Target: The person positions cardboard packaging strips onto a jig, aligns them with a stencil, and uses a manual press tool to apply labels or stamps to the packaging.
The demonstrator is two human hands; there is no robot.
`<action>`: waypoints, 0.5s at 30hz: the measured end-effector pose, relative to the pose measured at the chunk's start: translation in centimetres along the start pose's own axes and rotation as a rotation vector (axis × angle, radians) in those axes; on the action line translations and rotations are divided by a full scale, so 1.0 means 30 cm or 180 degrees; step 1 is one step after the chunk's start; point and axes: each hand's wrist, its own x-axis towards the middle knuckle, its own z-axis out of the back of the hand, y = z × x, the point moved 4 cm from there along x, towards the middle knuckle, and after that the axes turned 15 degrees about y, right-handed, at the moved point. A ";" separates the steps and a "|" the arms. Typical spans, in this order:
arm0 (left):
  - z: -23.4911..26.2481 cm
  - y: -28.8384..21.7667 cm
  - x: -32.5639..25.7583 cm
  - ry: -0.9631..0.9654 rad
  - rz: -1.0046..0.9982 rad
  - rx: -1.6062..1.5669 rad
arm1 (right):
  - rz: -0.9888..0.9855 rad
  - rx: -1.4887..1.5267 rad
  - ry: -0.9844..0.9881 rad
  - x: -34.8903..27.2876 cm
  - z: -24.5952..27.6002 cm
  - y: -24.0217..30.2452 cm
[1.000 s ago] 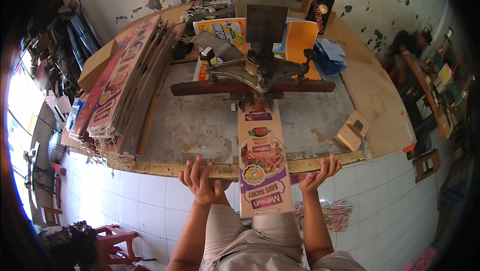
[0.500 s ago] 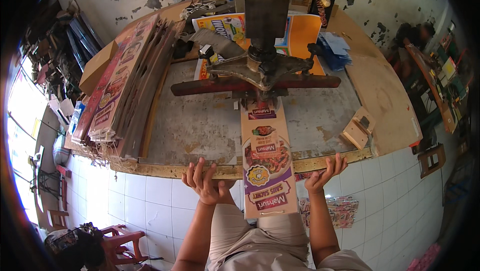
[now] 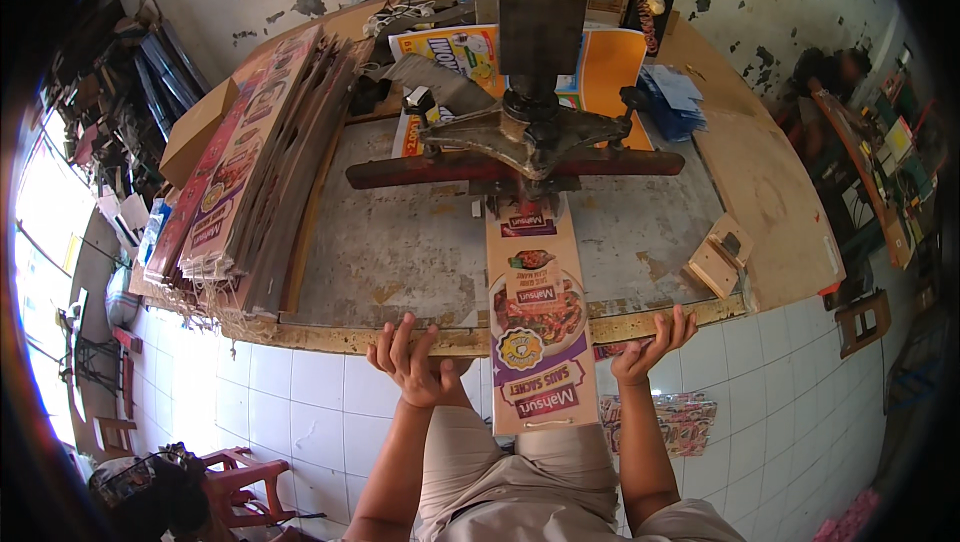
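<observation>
A long tan printed cardboard panel (image 3: 541, 347), with a picture of a food dish on it, lies under the head of a metal press (image 3: 530, 137). Its near end sticks out past the table's front edge, above my lap. To the left of the panel, my left hand (image 3: 408, 362) rests at the wooden table edge (image 3: 330, 342) with fingers raised and apart. My right hand (image 3: 650, 350) is at the same edge on the panel's other side, its fingers also stretched and apart. Neither hand touches the panel, and both look empty.
Several similar printed panels (image 3: 245, 157) are stacked at the table's left. A wooden block (image 3: 720, 255) with a dark piece sits at the right. Blue packets (image 3: 672, 107) and colourful printed sheets (image 3: 612, 67) lie behind the press. A red stool (image 3: 245, 487) stands lower left.
</observation>
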 end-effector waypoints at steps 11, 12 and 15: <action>-0.002 0.009 -0.011 0.0100 0.0024 -0.0001 | -0.0036 0.0046 0.0088 0.014 0.015 0.019; -0.002 0.009 -0.012 0.0105 0.0026 0.0006 | -0.0039 0.0036 0.0094 0.015 0.016 0.023; -0.002 0.009 -0.010 0.0081 0.0015 0.0022 | -0.0071 0.0031 0.0104 0.016 0.015 0.025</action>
